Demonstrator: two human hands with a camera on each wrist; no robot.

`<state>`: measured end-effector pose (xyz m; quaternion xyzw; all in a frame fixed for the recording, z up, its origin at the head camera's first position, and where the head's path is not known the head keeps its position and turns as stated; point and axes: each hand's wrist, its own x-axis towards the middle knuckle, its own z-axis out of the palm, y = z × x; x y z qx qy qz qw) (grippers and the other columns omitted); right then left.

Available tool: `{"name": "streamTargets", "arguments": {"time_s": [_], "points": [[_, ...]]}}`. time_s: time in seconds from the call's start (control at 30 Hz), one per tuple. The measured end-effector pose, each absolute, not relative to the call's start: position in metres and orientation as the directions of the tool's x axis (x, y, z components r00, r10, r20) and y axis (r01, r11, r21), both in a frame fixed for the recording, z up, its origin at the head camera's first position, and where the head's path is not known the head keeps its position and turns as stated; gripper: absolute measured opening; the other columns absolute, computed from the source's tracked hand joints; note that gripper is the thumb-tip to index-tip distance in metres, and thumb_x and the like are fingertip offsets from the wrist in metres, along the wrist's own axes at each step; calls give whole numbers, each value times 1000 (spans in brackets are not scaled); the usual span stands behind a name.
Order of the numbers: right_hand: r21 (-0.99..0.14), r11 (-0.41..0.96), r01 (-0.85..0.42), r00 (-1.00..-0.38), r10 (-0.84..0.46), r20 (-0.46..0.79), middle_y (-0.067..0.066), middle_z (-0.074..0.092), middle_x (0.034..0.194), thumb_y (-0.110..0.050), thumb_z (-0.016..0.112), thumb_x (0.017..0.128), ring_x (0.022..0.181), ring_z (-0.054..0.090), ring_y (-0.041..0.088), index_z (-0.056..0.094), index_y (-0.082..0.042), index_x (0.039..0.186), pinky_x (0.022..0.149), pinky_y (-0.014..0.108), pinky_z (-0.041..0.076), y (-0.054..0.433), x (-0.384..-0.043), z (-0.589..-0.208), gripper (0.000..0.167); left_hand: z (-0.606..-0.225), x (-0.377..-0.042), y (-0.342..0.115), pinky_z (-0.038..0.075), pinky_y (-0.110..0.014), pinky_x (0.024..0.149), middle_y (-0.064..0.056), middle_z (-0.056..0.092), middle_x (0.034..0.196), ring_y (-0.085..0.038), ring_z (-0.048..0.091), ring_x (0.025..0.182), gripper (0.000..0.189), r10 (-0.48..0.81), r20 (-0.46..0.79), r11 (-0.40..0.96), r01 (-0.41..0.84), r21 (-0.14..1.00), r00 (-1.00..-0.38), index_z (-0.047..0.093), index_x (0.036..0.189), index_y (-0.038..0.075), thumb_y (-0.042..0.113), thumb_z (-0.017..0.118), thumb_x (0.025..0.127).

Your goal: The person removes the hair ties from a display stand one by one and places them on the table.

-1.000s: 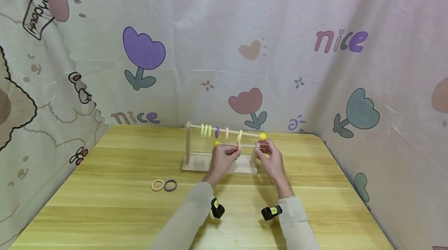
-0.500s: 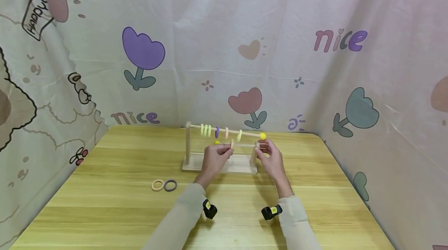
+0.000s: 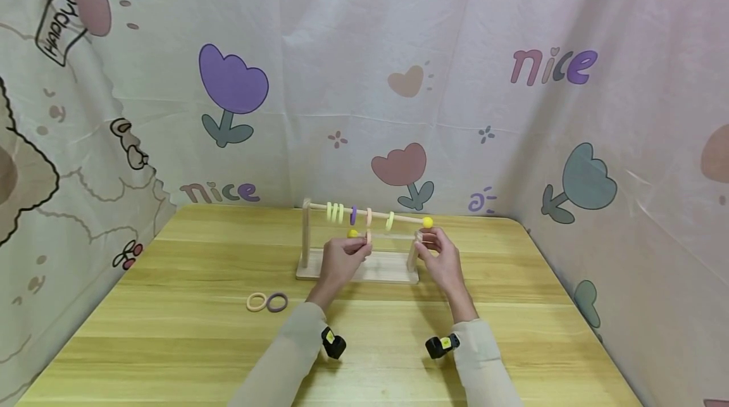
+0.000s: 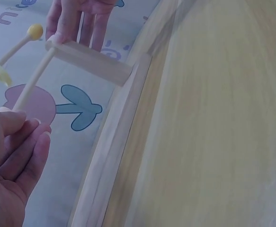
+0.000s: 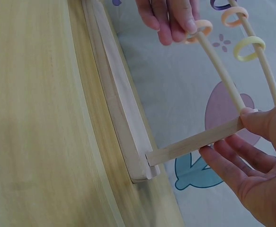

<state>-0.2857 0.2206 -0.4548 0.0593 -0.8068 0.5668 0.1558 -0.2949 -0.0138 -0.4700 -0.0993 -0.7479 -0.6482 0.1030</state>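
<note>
My left hand (image 3: 340,262) pinches a peach ring (image 5: 209,27) that is threaded on the front rod (image 5: 220,71) of a wooden ring rack (image 3: 387,268). At the rack's right end, my right hand (image 3: 443,260) grips the top of the upright post (image 5: 194,141), thumb by the rod's end. Behind, the back rod (image 3: 410,219) carries several pale green-yellow rings (image 3: 335,212), a purple ring (image 3: 354,215) and another peach ring (image 3: 369,216). A yellow ball (image 3: 428,222) caps its right end. Another yellow ball (image 3: 352,233) shows at the front rod's left end.
On the wooden table (image 3: 171,344), left of the rack, a pale yellow ring (image 3: 249,302) and a dark purple ring (image 3: 277,310) lie side by side. A patterned cloth (image 3: 330,78) hangs close behind the table and along its sides.
My left hand has slid the peach ring leftward along the front rod, away from the right post. The right hand keeps its grip on the post, and the rack stays put.
</note>
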Motion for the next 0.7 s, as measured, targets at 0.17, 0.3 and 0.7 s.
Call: {"name": "streamTargets", "arguments": {"time_s": [0.17,0.3,0.7], "points": [[-898,351,-266,-946,85,313,26,68,125,-1,70,96,114,68,40,62,-1,127,83,29,66,221,-286,-455,32,-469,-295,-20,65,-22,72,-18,80,100,-27,79,89,22,0,270,136,268,954,-963,78,110,-3,9,78,92],[-896,359,-259,-950,73,304,29,67,125,1,68,97,115,68,42,60,4,128,87,37,66,215,-272,-436,32,-470,-296,-25,65,-22,70,-17,80,98,-26,80,87,19,-9,265,144,261,954,-964,80,107,-1,9,79,91],[-912,343,-226,-962,68,264,31,66,126,2,67,97,116,66,43,59,6,127,90,44,65,211,-264,-426,31,-474,-295,-36,65,-22,69,-17,80,97,-24,79,84,16,-43,275,172,264,949,-961,81,102,2,10,81,89]]}}
